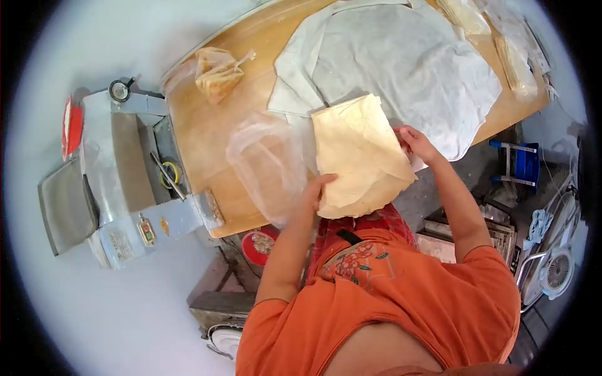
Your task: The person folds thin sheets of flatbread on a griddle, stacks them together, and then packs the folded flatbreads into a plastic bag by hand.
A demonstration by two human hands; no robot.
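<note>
Between my two hands is a stack of thin, pale yellow sheets (360,153) with uneven edges, held at the table's near edge in front of my body. My left hand (320,190) grips the lower left edge, its thumb lying on top of the stack. On the opposite side, my right hand (415,144) is closed at the right edge, with its fingers partly hidden. A clear plastic bag (266,164) lies limp on the table to the left of the sheets. Just beyond them spreads a large greyish-white cloth (389,62), bulging over whatever it covers.
The wooden table (248,100) carries a tied bag of yellow pieces (217,74) at the far left and more bagged sheets (517,66) at the right. A grey machine (119,169) adjoins the left end. Below stand a red basin (259,245) and a blue stool (523,164).
</note>
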